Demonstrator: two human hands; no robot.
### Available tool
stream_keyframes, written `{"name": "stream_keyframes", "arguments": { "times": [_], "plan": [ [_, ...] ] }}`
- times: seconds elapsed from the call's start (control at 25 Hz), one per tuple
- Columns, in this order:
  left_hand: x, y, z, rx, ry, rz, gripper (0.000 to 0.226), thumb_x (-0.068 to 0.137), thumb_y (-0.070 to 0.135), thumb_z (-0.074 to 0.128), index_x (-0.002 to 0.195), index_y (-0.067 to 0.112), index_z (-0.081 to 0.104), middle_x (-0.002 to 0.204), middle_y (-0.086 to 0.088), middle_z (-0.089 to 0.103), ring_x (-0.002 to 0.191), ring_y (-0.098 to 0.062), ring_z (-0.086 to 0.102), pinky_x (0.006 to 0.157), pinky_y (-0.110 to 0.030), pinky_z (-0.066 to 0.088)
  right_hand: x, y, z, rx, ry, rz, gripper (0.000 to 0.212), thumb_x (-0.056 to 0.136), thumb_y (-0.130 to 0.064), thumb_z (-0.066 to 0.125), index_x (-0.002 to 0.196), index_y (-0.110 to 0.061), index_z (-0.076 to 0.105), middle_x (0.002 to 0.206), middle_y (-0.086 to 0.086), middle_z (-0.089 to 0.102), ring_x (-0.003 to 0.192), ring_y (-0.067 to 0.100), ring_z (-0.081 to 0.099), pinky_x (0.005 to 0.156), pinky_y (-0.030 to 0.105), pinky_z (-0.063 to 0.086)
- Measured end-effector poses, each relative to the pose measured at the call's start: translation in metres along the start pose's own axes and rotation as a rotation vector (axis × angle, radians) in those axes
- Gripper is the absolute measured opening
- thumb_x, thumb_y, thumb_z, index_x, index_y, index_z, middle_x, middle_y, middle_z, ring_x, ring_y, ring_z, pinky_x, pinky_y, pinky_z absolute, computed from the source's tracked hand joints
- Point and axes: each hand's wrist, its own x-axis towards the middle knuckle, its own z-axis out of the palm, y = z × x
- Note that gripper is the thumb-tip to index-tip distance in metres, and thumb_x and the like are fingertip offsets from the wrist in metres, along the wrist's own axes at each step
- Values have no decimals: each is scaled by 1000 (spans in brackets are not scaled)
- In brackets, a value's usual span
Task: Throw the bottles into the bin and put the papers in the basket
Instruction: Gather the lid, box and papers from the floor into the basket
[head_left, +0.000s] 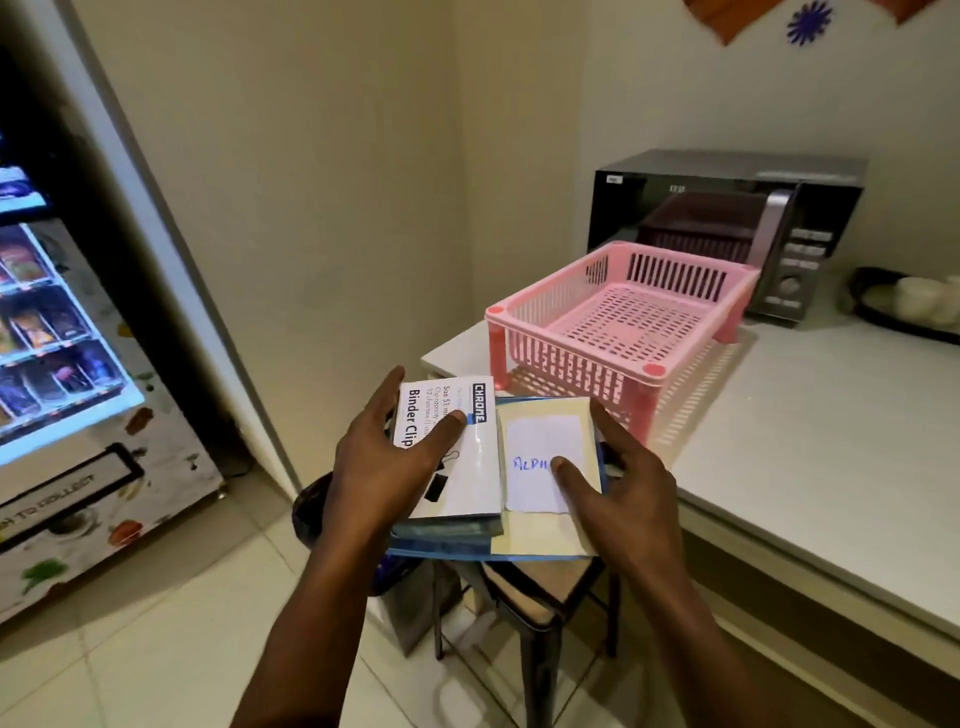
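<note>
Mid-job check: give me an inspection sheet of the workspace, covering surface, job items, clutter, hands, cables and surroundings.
Surface: white counter, carrying the basket and microwave.
Job's things: stack of papers with a white binder-clip box and a blue folder, held at the counter's edge; empty pink slotted plastic basket; no bottles seen.
Clutter: dark tray of white cups at the far right.
Grips: left hand and right hand hold the stack at its two sides, thumbs on top.
Cables: nothing seen.
Surroundings: black microwave behind the basket; lit vending machine at left; metal stool under the stack; tiled floor.
</note>
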Motion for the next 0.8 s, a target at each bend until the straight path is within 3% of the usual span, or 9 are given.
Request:
{"name": "stream_keyframes", "arguments": {
  "times": [0.12,0.2,0.32,0.4,0.48,0.56,0.64,0.8],
  "plan": [
    [6,4,29,-4,-121,36,97,54,71,77,144,53,42,110,30,67,107,1,66,90,-40,61,1,13,-22,-35,85,49,67,84,-29,78,143,-40,50,108,-30,60,86,-26,55,61,-3,43],
    [4,5,51,-3,-223,30,96,53,73,76,141,57,42,108,31,68,108,2,65,94,-43,59,-6,26,-41,-44,152,93,68,84,-32,78,143,-43,48,107,-31,62,91,-16,61,66,4,48],
    [-9,8,85,-51,-428,73,77,67,60,82,134,61,45,100,35,71,97,12,67,80,-25,62,-16,51,-75,-31,253,184,73,82,-36,80,146,-44,45,116,-14,64,99,7,65,77,27,58],
    [-22,15,113,-75,-544,107,68,73,45,86,127,61,47,99,34,72,86,11,70,64,-11,57,-16,68,-101,-64,300,232,75,81,-39,80,146,-45,44,117,-11,61,94,6,63,67,23,55],
    [-31,21,148,-73,-588,112,66,65,47,89,113,70,49,111,21,73,93,-2,73,71,-24,62,-5,87,-130,-93,322,256,75,80,-39,81,146,-44,45,118,-8,62,91,2,61,64,18,50],
    [-38,22,188,-23,-589,155,76,58,54,88,123,59,50,129,12,63,111,-9,67,89,-41,61,12,107,-159,-114,323,277,73,81,-35,81,145,-41,48,121,-3,64,95,4,61,70,23,50],
    [-43,24,220,51,-578,206,93,54,60,86,136,44,46,136,11,54,119,-8,61,98,-44,56,28,122,-181,-128,315,303,70,82,-33,80,145,-39,49,122,-2,65,101,12,60,77,27,48],
    [-36,25,287,97,-544,178,113,50,63,85,148,36,37,142,13,50,123,-6,58,104,-42,53,72,158,-221,-177,290,290,69,85,-33,77,147,-39,46,119,-11,61,103,9,57,87,27,46]
  ]
}}
